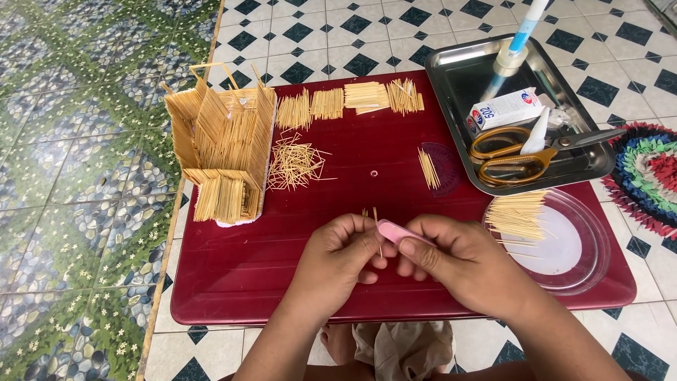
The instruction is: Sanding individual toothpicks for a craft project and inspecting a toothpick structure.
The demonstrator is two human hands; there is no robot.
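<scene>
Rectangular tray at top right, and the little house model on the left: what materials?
Rectangular tray: looks like metal, likely stainless steel; grey, shiny, reflective, rolled rim. House model: thin pale wooden sticks, seemingly toothpicks, matt, laid side by side in panels.

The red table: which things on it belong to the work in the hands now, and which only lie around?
In use:
- left hand, pinching toothpicks
- right hand, holding pink cutter
- toothpick house
- toothpick piles

Lying about:
- metal tray with scissors, small box, tape roll
- clear plate
</scene>
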